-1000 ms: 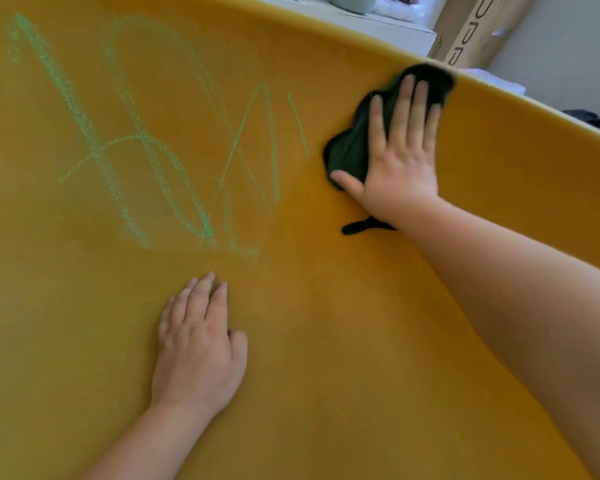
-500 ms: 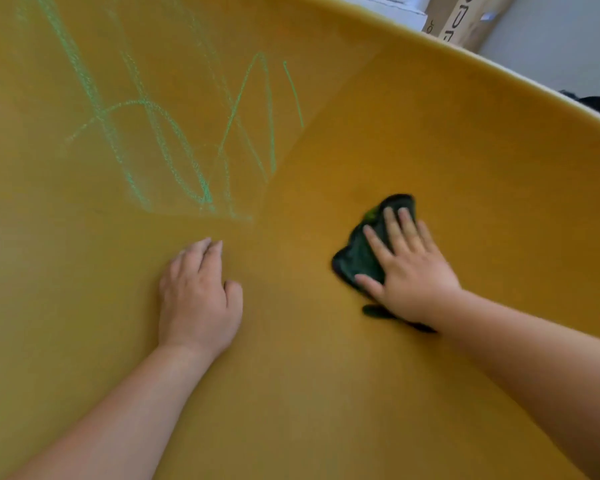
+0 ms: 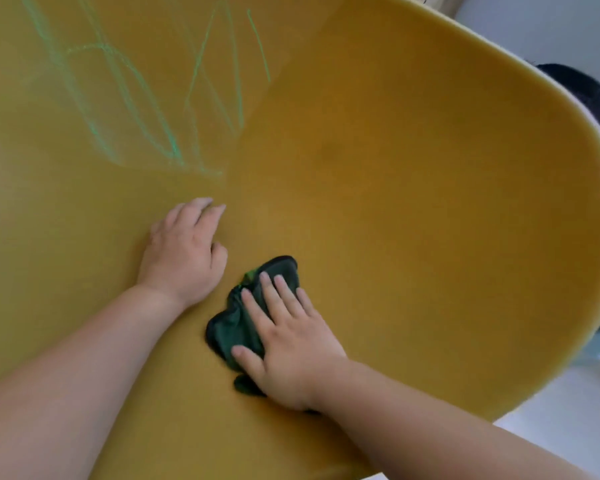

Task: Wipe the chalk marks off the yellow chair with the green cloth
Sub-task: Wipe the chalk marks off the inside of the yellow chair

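The yellow chair (image 3: pixel 413 188) fills the view, its curved shell seen from close above. Green chalk marks (image 3: pixel 146 98) scrawl across its upper left part. My right hand (image 3: pixel 291 344) presses flat, fingers straight, on the dark green cloth (image 3: pixel 232 327), which is bunched on the seat at the lower centre. My left hand (image 3: pixel 184 254) rests flat on the seat just left of the cloth and just below the lowest chalk strokes. The part of the cloth under my right palm is hidden.
The chair's rim (image 3: pixel 568 109) curves down the right side. Beyond it lie a dark object (image 3: pixel 582 95) and pale floor (image 3: pixel 568 414). A cardboard box corner (image 3: pixel 440 1) shows at the top edge.
My right hand has slid the cloth down from the chair's upper rim to the seat, close beside my left hand. The left hand has stayed in place on the seat.
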### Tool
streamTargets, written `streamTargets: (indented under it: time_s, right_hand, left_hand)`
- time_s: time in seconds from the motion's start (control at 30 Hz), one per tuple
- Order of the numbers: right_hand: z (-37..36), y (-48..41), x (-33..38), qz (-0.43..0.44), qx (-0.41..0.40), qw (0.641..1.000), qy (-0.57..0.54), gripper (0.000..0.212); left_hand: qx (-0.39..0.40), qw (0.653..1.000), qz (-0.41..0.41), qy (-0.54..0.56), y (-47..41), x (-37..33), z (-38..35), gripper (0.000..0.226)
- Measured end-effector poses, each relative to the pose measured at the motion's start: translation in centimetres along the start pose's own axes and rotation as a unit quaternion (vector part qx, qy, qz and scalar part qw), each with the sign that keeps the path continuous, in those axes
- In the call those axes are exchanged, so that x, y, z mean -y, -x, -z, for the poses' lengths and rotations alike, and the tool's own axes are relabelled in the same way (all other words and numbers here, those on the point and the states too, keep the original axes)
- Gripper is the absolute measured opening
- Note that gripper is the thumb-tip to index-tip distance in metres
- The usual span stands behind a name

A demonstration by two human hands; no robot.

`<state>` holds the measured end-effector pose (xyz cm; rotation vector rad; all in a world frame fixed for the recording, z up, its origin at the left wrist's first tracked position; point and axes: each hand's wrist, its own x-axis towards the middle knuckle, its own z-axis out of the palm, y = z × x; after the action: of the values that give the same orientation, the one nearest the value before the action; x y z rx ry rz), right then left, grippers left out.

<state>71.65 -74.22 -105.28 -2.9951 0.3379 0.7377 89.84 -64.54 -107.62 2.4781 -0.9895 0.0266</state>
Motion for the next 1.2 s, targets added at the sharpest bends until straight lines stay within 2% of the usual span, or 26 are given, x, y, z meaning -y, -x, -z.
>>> streamTargets:
  time_s: [0.03,0.1,0.2,0.27,0.3,0.33,0.4,0.5,0.6,0.67,0.73,0.8,0.9,0.97,1.03,1.1,1.2]
  right_hand:
    - [0.1,1.7,-1.4,-0.003,0.012,1.0,0.023,0.077]
    - [1.4,4.2,-6.9,-0.071,0.013,0.992,0.1,0.081]
    - [6.1,5.8,-16.1,-0.242,-0.039,0.943,0.226,0.095]
    - [8.5,5.6,-19.1,-0.296,-0.056,0.912,0.277,0.1]
    - [8.7,5.0,-19.3,-0.307,-0.06,0.908,0.279,0.101]
    - [8.2,4.0,-18.6,-0.309,-0.064,0.912,0.261,0.102]
    - [5.4,1.6,-14.4,-0.272,-0.063,0.944,0.177,0.1]
    - [1.1,-1.5,-3.7,-0.102,-0.04,0.994,0.03,0.088]
    - [-0.1,-1.3,4.4,0.081,-0.018,0.996,-0.008,0.076]
    - [-0.4,-0.3,5.1,0.136,-0.011,0.991,-0.01,0.072]
    - [-0.4,-0.5,2.7,0.101,-0.022,0.995,0.006,0.073]
    - [0.8,-2.3,-2.3,-0.019,-0.053,0.997,0.044,0.077]
    - [4.9,-5.3,-11.7,-0.213,-0.125,0.961,0.128,0.084]
    - [7.6,-6.7,-15.7,-0.271,-0.169,0.934,0.162,0.086]
    - [8.7,-8.7,-16.3,-0.288,-0.199,0.922,0.165,0.087]
    - [8.4,-11.7,-13.7,-0.279,-0.22,0.925,0.133,0.087]
    - [7.3,-15.4,-7.2,-0.205,-0.228,0.949,0.072,0.083]
  left_hand:
    - [0.022,1.0,-0.007,-0.011,0.1,-0.1,0.1,0.061]
    - [0.056,0.998,0.003,-0.03,0.3,-0.5,0.5,0.063]
    - [0.082,0.995,0.016,-0.049,0.8,-1.1,1.1,0.066]
    - [0.088,0.995,0.015,-0.047,1.0,-1.4,1.7,0.065]
    - [0.088,0.995,0.013,-0.048,1.0,-1.7,2.1,0.063]
    - [0.089,0.995,0.012,-0.053,1.0,-1.9,2.5,0.059]
    - [0.084,0.994,0.011,-0.072,0.7,-2.1,3.6,0.052]
    - [0.089,0.985,0.02,-0.145,0.8,-1.3,5.6,0.05]
    - [0.092,0.974,0.076,-0.194,1.0,1.5,7.6,0.048]
    - [0.064,0.978,0.1,-0.173,1.4,3.7,8.7,0.048]
    - [0.024,0.985,0.109,-0.131,2.0,5.3,9.4,0.049]
    - [-0.002,0.987,0.113,-0.111,2.3,6.3,9.8,0.055]
    - [0.008,0.982,0.135,-0.13,2.3,6.8,9.4,0.06]
    - [0.026,0.974,0.16,-0.155,2.3,7.1,8.5,0.068]
    - [0.04,0.967,0.184,-0.17,2.0,7.2,7.6,0.072]
    - [0.048,0.964,0.199,-0.17,1.4,6.9,7.2,0.068]
    - [0.047,0.963,0.207,-0.164,0.4,6.3,7.0,0.061]
